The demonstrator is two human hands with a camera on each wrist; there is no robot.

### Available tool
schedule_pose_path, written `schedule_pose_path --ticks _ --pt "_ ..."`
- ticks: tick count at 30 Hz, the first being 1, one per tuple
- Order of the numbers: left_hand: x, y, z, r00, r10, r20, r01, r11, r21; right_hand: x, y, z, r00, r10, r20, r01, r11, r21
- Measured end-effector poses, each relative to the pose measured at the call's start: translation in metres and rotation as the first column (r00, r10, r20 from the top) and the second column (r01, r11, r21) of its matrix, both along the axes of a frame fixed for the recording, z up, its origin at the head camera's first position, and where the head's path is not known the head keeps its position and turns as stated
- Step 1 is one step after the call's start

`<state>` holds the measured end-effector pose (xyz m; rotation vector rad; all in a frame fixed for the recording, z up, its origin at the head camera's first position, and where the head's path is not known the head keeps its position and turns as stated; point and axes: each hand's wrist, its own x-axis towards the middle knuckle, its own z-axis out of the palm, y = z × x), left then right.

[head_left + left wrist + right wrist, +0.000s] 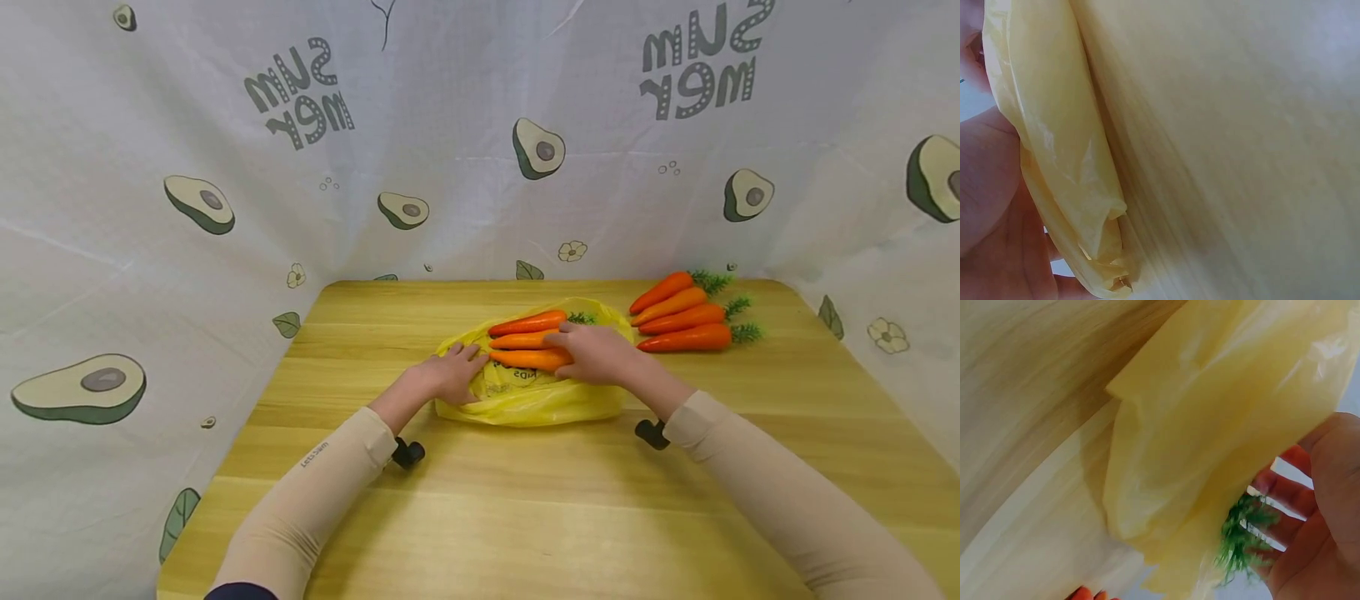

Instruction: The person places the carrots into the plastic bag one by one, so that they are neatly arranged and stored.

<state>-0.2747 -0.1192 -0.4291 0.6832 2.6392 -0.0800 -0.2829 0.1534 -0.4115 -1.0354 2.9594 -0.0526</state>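
Beige sleeves reach in from the near side, a black device beside the left cuff, and between the forearms a broad stretch of wooden tabletop gives room to move. Beyond it lies a yellow plastic bag; the left wrist view shows its edge as a thick fold against the palm, which the head view hides. The left hand rests on the bag's left end, fingers loosely spread, gripping nothing that I can see. The right hand covers the leafy ends of the nearer two of three carrots lying side by side on the bag, tips to the left; whether its slightly parted fingers grip one I cannot tell. The right wrist view alone shows a green tuft on the palm side of those fingers. Just past the bag's right end, four more carrots fan out. A strip of wood separates the bag from the back edge, where a printed white cloth hangs.
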Motion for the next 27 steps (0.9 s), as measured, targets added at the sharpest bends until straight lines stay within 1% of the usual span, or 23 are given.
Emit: schedule_pose_path --ticks 3,7,13,15,18,27 --pt "-0.001 0.000 0.001 1.000 -0.003 -0.003 0.003 1.000 -0.002 0.000 0.007 0.002 1.000 -0.024 0.016 0.024 1.000 -0.016" --pt "0.000 0.000 0.001 1.000 -0.002 -0.006 0.002 1.000 -0.015 0.001 0.013 0.002 0.999 -0.029 0.040 0.031 0.999 -0.029" --pt "0.001 0.001 0.002 1.000 -0.005 -0.013 0.005 1.000 -0.016 0.001 0.017 0.003 0.992 -0.041 0.116 0.048 0.997 -0.060" --pt "0.001 0.001 0.002 1.000 -0.004 -0.014 0.004 1.000 -0.014 0.001 0.018 0.004 0.990 -0.050 0.129 0.058 0.997 -0.058" --pt "0.002 0.001 0.002 1.000 -0.001 -0.010 0.001 1.000 -0.013 0.000 0.020 0.003 0.988 -0.063 0.139 0.070 0.996 -0.051" --pt "0.002 0.002 0.003 1.000 0.003 -0.006 -0.003 1.000 -0.013 -0.002 0.024 0.000 0.989 -0.069 0.129 0.076 0.996 -0.046"
